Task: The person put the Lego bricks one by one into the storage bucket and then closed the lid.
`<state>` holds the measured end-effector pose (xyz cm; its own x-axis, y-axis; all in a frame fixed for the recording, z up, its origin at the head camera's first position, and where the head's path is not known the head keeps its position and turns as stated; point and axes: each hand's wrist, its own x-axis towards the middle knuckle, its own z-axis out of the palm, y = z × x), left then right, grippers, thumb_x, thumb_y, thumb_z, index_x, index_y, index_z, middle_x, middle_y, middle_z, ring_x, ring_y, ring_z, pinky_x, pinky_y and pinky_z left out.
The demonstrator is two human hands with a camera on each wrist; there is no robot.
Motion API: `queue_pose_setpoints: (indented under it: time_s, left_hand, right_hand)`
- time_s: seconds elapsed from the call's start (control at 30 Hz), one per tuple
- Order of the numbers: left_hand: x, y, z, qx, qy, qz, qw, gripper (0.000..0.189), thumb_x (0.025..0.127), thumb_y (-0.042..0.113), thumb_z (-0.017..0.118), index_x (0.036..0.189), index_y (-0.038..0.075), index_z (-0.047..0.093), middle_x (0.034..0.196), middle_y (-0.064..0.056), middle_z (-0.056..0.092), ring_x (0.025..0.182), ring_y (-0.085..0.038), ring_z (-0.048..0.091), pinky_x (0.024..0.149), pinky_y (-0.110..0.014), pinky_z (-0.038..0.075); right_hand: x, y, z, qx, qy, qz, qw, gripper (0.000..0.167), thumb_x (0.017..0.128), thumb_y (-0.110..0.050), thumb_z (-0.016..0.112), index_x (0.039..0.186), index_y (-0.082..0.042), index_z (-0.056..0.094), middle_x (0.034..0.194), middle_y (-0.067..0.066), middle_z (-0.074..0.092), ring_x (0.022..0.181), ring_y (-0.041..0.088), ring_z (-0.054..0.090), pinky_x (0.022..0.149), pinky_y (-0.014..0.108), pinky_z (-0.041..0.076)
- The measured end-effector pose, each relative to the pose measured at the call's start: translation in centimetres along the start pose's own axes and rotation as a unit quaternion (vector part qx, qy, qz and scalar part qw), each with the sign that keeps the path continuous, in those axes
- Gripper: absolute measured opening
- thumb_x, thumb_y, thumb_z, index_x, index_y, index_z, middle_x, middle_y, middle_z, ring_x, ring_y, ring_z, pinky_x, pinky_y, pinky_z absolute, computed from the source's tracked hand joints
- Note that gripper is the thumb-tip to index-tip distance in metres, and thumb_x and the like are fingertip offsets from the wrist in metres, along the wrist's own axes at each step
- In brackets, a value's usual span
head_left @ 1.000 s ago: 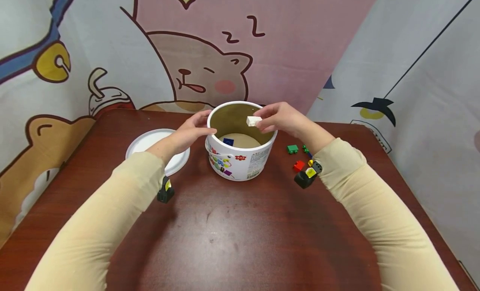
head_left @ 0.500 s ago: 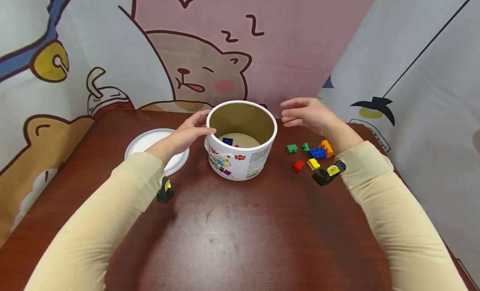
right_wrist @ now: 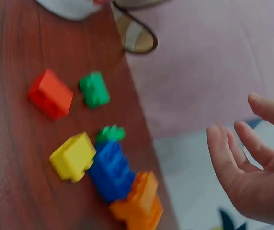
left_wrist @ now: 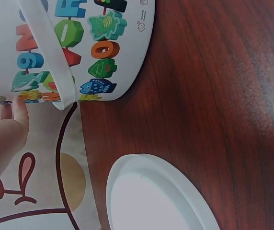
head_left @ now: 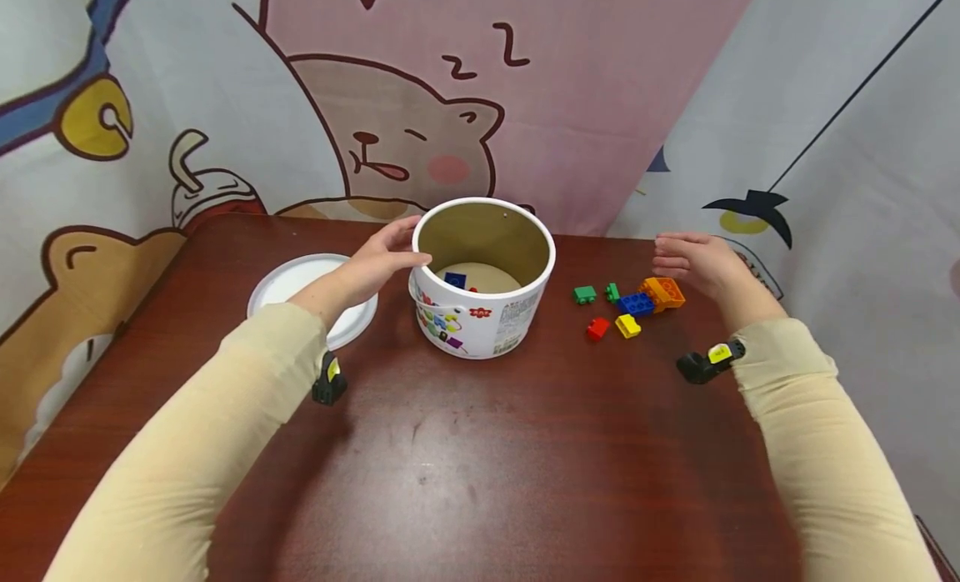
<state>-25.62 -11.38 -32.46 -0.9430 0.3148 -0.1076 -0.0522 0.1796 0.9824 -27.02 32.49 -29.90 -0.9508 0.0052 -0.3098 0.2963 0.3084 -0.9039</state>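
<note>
My left hand [head_left: 375,257] rests against the left side of a white bucket [head_left: 517,323], its thumb over the rim and its fingers straight. In the left wrist view, fingertips touch the printed bucket wall [left_wrist: 132,52]. Inside lie a dark blue toy brick [head_left: 455,279] and a small bit of red; the near wall hides part of the floor. My right hand [head_left: 701,261] hangs open and holds nothing, above and beyond an orange brick [head_left: 663,292]. Near it lie a blue brick [right_wrist: 110,172], a yellow brick [right_wrist: 73,156], a red brick [right_wrist: 51,94] and two green bricks [right_wrist: 95,90].
A white round lid [head_left: 288,286] lies left of the bucket, partly under the left forearm in the head view. A printed cloth [head_left: 585,107] hangs behind the brown table [head_left: 480,465]. Each wrist carries a small black camera [head_left: 701,367].
The right hand held a white brick over the bucket; it has let go and moved right, past the loose bricks. The left hand has stayed at the bucket.
</note>
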Motion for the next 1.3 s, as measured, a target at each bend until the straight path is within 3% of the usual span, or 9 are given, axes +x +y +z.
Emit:
queue_pose_setpoints:
  time_s: [0.07, 0.17, 0.33, 0.4, 0.6, 0.83, 0.93, 1.17, 1.3]
  left_hand:
    - [0.0, 0.1, -0.1, -0.003, 0.001, 0.001, 1.0000, 0.069, 0.088, 0.007, 0.058, 0.148, 0.011, 0.023, 0.149, -0.017, 0.028, 0.136, -0.032, 0.029, 0.114, -0.045, 0.023]
    - [0.0, 0.1, -0.1, -0.008, 0.001, 0.002, 1.0000, 0.070, 0.088, 0.007, 0.058, 0.148, 0.011, 0.023, 0.149, -0.018, 0.028, 0.136, -0.032, 0.030, 0.114, -0.045, 0.023]
    - [0.0, 0.1, -0.1, -0.014, 0.002, 0.003, 0.9999, 0.069, 0.088, 0.006, 0.058, 0.148, 0.010, 0.023, 0.148, -0.018, 0.029, 0.134, -0.032, 0.031, 0.114, -0.044, 0.023]
    - [0.1, 0.1, 0.0, -0.014, 0.000, 0.004, 0.9999, 0.069, 0.088, 0.006, 0.058, 0.148, 0.011, 0.023, 0.148, -0.017, 0.029, 0.134, -0.032, 0.031, 0.114, -0.044, 0.024]
    - [0.2, 0.0, 0.0, -0.007, -0.001, 0.003, 1.0000, 0.069, 0.088, 0.008, 0.058, 0.148, 0.012, 0.024, 0.148, -0.016, 0.030, 0.135, -0.031, 0.031, 0.114, -0.045, 0.023]
    - [0.3, -0.2, -0.1, -0.008, 0.002, -0.002, 1.0000, 0.068, 0.088, 0.009, 0.058, 0.148, 0.013, 0.025, 0.148, -0.015, 0.030, 0.135, -0.031, 0.031, 0.115, -0.045, 0.023]
    - [0.3, -0.2, -0.1, -0.011, 0.001, 0.000, 0.9999, 0.068, 0.088, 0.008, 0.058, 0.148, 0.012, 0.025, 0.149, -0.016, 0.030, 0.136, -0.032, 0.031, 0.115, -0.046, 0.022]
    - [0.3, -0.2, -0.1, -0.003, 0.003, -0.007, 1.0000, 0.069, 0.088, 0.009, 0.059, 0.148, 0.013, 0.025, 0.149, -0.014, 0.031, 0.136, -0.031, 0.031, 0.114, -0.046, 0.024]
    - [0.4, -0.2, -0.2, -0.004, 0.007, -0.003, 1.0000, 0.068, 0.088, 0.008, 0.059, 0.147, 0.013, 0.026, 0.148, -0.014, 0.032, 0.135, -0.031, 0.032, 0.113, -0.045, 0.025]
  right_hand:
    - [0.6, 1.2, -0.8, 0.019, 0.043, 0.021, 0.9987, 0.046, 0.082, -0.041, 0.064, 0.118, -0.016, 0.049, 0.081, -0.018, 0.059, 0.076, -0.002, 0.063, 0.078, 0.017, 0.053]
    - [1.1, 2.8, -1.7, 0.036, 0.099, 0.052, 0.9931, 0.063, 0.078, -0.045, 0.068, 0.130, -0.015, 0.047, 0.082, -0.015, 0.057, 0.076, -0.002, 0.062, 0.079, 0.017, 0.052]
    - [1.4, 5.7, -3.2, 0.059, 0.129, 0.091, 0.9858, 0.088, 0.080, -0.043, 0.067, 0.147, -0.005, 0.025, 0.096, -0.007, 0.051, 0.077, 0.001, 0.058, 0.076, 0.017, 0.053]
    - [1.6, 6.8, -3.7, 0.073, 0.137, 0.104, 0.9823, 0.087, 0.082, -0.039, 0.067, 0.148, -0.003, 0.022, 0.094, -0.006, 0.052, 0.074, 0.002, 0.058, 0.073, 0.019, 0.054]
    - [2.7, 9.0, -4.2, 0.106, 0.164, 0.152, 0.9688, 0.084, 0.085, -0.032, 0.066, 0.149, -0.005, 0.019, 0.066, -0.009, 0.056, 0.061, 0.003, 0.061, 0.067, 0.021, 0.055]
    - [3.5, 9.6, -3.2, 0.080, 0.159, 0.196, 0.9644, 0.072, 0.091, -0.031, 0.057, 0.149, -0.011, 0.021, 0.101, -0.001, 0.049, 0.068, 0.003, 0.063, 0.076, 0.019, 0.054]
    - [3.5, 9.5, -3.0, 0.081, 0.163, 0.198, 0.9631, 0.066, 0.094, -0.025, 0.053, 0.149, -0.009, 0.021, 0.103, 0.000, 0.048, 0.066, 0.003, 0.064, 0.077, 0.020, 0.054]
    - [3.5, 9.2, -2.9, 0.137, 0.167, 0.203, 0.9553, 0.063, 0.093, -0.012, 0.052, 0.149, -0.009, 0.022, 0.061, -0.005, 0.057, 0.058, 0.009, 0.066, 0.070, 0.022, 0.055]
    - [3.8, 9.1, -2.9, 0.150, 0.178, 0.213, 0.9488, 0.067, 0.091, -0.011, 0.055, 0.149, -0.010, 0.021, 0.056, -0.003, 0.056, 0.055, 0.011, 0.066, 0.067, 0.022, 0.055]
